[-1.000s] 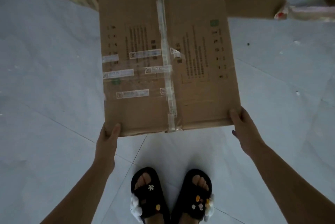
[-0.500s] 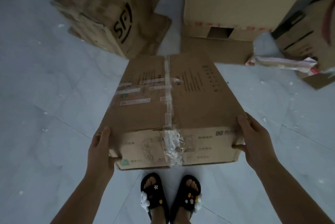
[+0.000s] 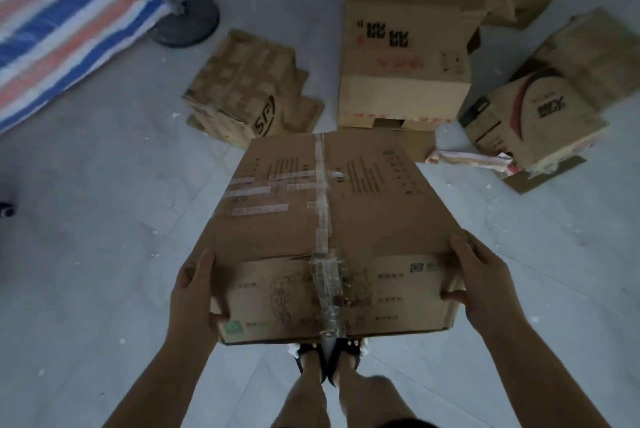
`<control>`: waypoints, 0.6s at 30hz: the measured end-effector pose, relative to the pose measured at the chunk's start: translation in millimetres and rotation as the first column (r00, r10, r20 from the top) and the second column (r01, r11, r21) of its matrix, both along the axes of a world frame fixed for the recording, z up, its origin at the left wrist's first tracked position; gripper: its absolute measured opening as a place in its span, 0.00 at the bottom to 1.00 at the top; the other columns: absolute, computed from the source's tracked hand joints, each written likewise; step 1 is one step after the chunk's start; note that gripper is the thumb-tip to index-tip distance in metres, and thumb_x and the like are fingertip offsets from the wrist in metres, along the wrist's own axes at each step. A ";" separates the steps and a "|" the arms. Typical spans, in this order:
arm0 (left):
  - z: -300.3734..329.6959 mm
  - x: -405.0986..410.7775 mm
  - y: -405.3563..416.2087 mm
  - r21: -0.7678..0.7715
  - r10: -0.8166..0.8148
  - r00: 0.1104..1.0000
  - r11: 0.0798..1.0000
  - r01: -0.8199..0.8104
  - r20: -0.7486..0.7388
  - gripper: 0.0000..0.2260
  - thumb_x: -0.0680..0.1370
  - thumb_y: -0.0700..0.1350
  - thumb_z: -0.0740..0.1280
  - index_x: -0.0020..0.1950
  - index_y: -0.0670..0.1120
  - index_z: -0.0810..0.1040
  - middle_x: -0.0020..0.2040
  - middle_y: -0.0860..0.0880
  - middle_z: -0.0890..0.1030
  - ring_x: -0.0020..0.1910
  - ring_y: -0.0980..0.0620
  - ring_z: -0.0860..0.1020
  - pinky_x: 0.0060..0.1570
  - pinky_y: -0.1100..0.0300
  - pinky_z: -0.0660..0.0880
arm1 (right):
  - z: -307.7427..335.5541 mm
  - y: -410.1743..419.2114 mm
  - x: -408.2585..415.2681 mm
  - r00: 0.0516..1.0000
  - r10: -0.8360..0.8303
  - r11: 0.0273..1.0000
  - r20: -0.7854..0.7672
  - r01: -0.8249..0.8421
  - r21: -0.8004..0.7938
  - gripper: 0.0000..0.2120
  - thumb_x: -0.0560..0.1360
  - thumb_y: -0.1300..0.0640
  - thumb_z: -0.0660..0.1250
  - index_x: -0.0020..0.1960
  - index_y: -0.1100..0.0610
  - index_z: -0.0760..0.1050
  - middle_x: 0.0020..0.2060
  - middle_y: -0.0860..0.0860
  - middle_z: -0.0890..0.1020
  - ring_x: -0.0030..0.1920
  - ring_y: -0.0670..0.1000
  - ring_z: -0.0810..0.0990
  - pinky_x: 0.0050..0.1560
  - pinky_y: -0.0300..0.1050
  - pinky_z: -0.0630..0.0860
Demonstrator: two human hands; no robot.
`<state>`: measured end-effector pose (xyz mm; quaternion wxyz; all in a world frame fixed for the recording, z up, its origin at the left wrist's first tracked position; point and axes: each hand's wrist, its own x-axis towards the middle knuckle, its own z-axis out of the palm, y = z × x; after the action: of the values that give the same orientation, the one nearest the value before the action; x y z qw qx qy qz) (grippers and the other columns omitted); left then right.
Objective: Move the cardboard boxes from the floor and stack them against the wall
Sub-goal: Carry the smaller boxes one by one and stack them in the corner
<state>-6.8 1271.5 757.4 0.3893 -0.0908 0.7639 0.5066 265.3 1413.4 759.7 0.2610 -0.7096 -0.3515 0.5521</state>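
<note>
A large taped cardboard box [image 3: 363, 213] is held up off the floor in front of me, its near face toward me. My left hand [image 3: 194, 296] grips its near left corner, thumb on the near face. My right hand [image 3: 481, 285] grips the near right corner, thumb also on the near face. On the floor beyond lie more boxes: a checker-taped SF box [image 3: 242, 88] at left, a tall printed box [image 3: 408, 57] in the middle, and a box with a red arc [image 3: 540, 116] at right.
A striped blue, white and orange tarp [image 3: 69, 19] covers the far left. A pole on a round dark base [image 3: 187, 24] stands beside it. Crumpled paper [image 3: 471, 159] and flat cardboard [image 3: 547, 173] lie near the right box. My sandalled feet [image 3: 329, 355] show under the held box.
The box has risen from lying flat on the floor to being held up, and both hands now grip its near corners. The view has lifted, showing the tarp and more boxes.
</note>
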 end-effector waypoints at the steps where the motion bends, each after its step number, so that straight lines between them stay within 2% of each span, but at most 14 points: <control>1: 10.5 0.5 -5.7 0.013 0.005 1.000 1.000 -0.005 -0.028 0.12 0.80 0.53 0.60 0.61 0.49 0.70 0.49 0.52 0.74 0.46 0.51 0.72 0.48 0.49 0.74 | 10.8 -4.5 2.1 1.000 0.005 1.000 -0.001 -0.005 0.014 0.10 0.79 0.52 0.61 0.59 0.48 0.75 0.46 0.42 0.78 0.46 0.46 0.75 0.45 0.57 0.77; 5: 40.9 7.7 -24.0 0.031 0.039 0.999 0.999 -0.038 -0.034 0.12 0.79 0.55 0.61 0.60 0.52 0.69 0.54 0.50 0.74 0.50 0.48 0.72 0.51 0.43 0.74 | 38.3 -19.6 12.5 1.000 0.002 0.999 -0.017 -0.001 0.049 0.14 0.79 0.51 0.61 0.64 0.50 0.74 0.48 0.42 0.78 0.46 0.46 0.75 0.42 0.55 0.78; 7: 56.3 15.2 -29.2 0.059 0.059 0.997 0.997 -0.056 -0.046 0.11 0.79 0.54 0.62 0.59 0.51 0.70 0.53 0.51 0.74 0.51 0.48 0.72 0.51 0.43 0.73 | 49.3 -23.7 19.0 1.000 0.005 0.999 -0.031 -0.003 0.053 0.14 0.80 0.51 0.60 0.64 0.50 0.74 0.47 0.42 0.77 0.45 0.46 0.74 0.43 0.55 0.77; 11: 76.0 34.4 -34.5 0.096 0.112 0.991 0.990 -0.105 -0.075 0.10 0.78 0.53 0.63 0.57 0.51 0.71 0.47 0.53 0.74 0.53 0.47 0.71 0.52 0.41 0.72 | 64.5 -12.9 33.3 0.998 0.036 0.999 -0.050 -0.034 0.038 0.17 0.80 0.51 0.61 0.67 0.53 0.72 0.54 0.49 0.74 0.49 0.54 0.73 0.43 0.56 0.77; 14: 86.0 59.5 -36.9 0.111 0.173 0.981 0.980 -0.164 -0.086 0.09 0.78 0.53 0.63 0.56 0.52 0.72 0.46 0.55 0.73 0.52 0.46 0.71 0.53 0.40 0.73 | 71.0 5.5 45.3 0.989 0.123 0.992 -0.085 -0.120 0.040 0.19 0.79 0.50 0.60 0.68 0.53 0.71 0.56 0.50 0.73 0.47 0.54 0.73 0.41 0.57 0.76; 18: 93.1 112.5 -43.5 0.119 0.292 0.949 0.953 -0.278 -0.117 0.05 0.78 0.54 0.63 0.47 0.53 0.73 0.47 0.51 0.75 0.46 0.48 0.73 0.53 0.38 0.73 | 81.8 32.1 68.6 0.957 0.257 0.966 -0.133 -0.251 0.061 0.20 0.79 0.50 0.60 0.70 0.53 0.68 0.61 0.49 0.72 0.58 0.59 0.70 0.46 0.61 0.74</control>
<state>105.7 1228.0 850.5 0.2642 -0.1465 0.7403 0.6006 333.9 1445.6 841.5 0.2272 -0.6124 -0.4324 0.6216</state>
